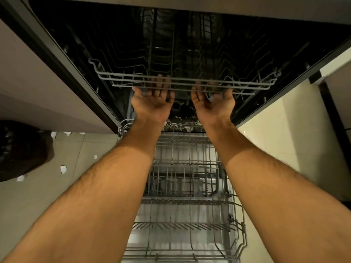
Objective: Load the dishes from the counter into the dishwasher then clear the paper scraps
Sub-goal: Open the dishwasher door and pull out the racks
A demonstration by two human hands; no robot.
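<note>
Pale tiled floor (91, 149) in warm dim light, grey cabinet panel (38, 82) on the left — cream cabinet front (284, 139) on the right, dark bag (20, 149) at the left edge.

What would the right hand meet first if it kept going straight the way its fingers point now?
The right hand is palm up, with its fingers already at the front rail of the upper rack. Going straight on, it would likely meet that rack's wire tines just behind the rail. Depth inside the dark dishwasher tub is unclear.

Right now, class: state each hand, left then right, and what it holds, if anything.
Left hand: palm up, fingers hooked under the upper rack front rail, holding it.
Right hand: palm up, holding the same rail.
</note>
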